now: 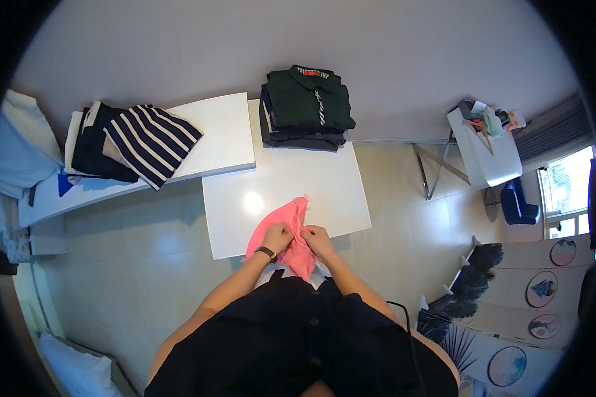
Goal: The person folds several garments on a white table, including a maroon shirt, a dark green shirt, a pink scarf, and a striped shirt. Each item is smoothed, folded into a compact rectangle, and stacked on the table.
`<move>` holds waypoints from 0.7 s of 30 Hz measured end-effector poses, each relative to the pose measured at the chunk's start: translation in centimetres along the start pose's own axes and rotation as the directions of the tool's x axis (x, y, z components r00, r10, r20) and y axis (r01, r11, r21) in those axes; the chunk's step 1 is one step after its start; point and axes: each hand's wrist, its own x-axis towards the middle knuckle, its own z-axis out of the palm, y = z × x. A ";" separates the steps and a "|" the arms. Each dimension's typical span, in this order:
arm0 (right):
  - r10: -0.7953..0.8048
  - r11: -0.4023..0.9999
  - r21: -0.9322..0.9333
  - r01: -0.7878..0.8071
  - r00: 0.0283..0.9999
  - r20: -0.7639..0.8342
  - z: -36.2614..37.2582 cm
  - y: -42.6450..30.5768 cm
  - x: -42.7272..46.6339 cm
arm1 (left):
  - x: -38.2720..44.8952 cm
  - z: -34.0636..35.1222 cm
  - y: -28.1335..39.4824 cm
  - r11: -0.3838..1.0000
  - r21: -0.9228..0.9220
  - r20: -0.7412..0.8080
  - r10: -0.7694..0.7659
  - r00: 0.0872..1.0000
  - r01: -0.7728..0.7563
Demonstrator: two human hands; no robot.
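Observation:
A pink fringed cloth point(268, 226) hangs bunched between my two hands, over the front edge of the white table point(328, 188). My left hand point(278, 238), with a dark-strapped watch at the wrist, grips it near the middle. Close beside it, my right hand point(316, 241) pinches another gathered part of the cloth. One fringed corner points up across the tabletop, and another hangs down in front of my dark clothing. At the back of the table lies a stack of folded clothes with a dark green collared shirt point(305, 101) on top.
To the left, a raised white bench point(218, 124) bears a navy-and-white striped garment point(154, 141) and folded dark clothes point(94, 149). A small white desk point(499, 156) holding odds and ends stands at the far right. A patterned folding screen point(511, 307) is at lower right.

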 end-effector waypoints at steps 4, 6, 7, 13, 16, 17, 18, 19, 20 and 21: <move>-0.069 0.997 0.033 0.072 0.994 -0.087 -1.1 2.2 -1.6 | -3.0 1.5 1.9 0.995 -0.102 -0.120 -0.022 0.993 0.009; 0.031 0.979 0.202 0.005 0.984 -0.174 -2.4 4.0 -2.1 | -4.0 2.2 1.7 0.997 -0.076 -0.264 0.003 0.964 -0.024; 0.079 0.963 0.269 -0.025 0.979 -0.190 -4.0 6.4 -1.9 | -4.7 2.3 2.6 0.997 -0.057 -0.325 0.022 0.946 -0.043; 0.080 0.482 -0.829 -0.285 0.956 -0.282 -16.1 10.6 -9.9 | -10.7 4.0 8.5 0.985 0.022 -0.296 0.170 0.940 -0.171; -0.383 0.684 -0.726 0.074 0.883 -0.271 -18.4 12.5 -12.6 | -13.8 8.3 11.6 0.955 0.069 -0.124 0.295 0.947 -0.288; -0.486 0.761 -0.568 0.313 0.855 -0.179 -18.7 11.9 -13.0 | -14.2 9.6 12.0 0.941 0.131 -0.086 0.326 0.942 -0.313; -0.595 0.772 -0.355 0.527 0.796 -0.113 -18.2 8.9 -14.4 | -14.8 10.7 12.1 0.923 0.196 -0.048 0.345 0.937 -0.330; -0.572 0.798 -0.246 0.550 0.820 -0.021 -17.9 7.1 -15.7 | -15.3 11.7 12.2 0.903 0.251 -0.001 0.361 0.933 -0.349; -0.556 0.818 -0.135 0.560 0.828 0.070 -17.4 6.3 -16.8 | -15.4 12.6 11.9 0.893 0.267 0.033 0.366 0.930 -0.361; -0.541 0.821 -0.142 0.553 0.833 0.116 -16.8 6.3 -17.5 | -15.9 13.2 12.9 0.908 0.228 0.064 0.346 0.936 -0.352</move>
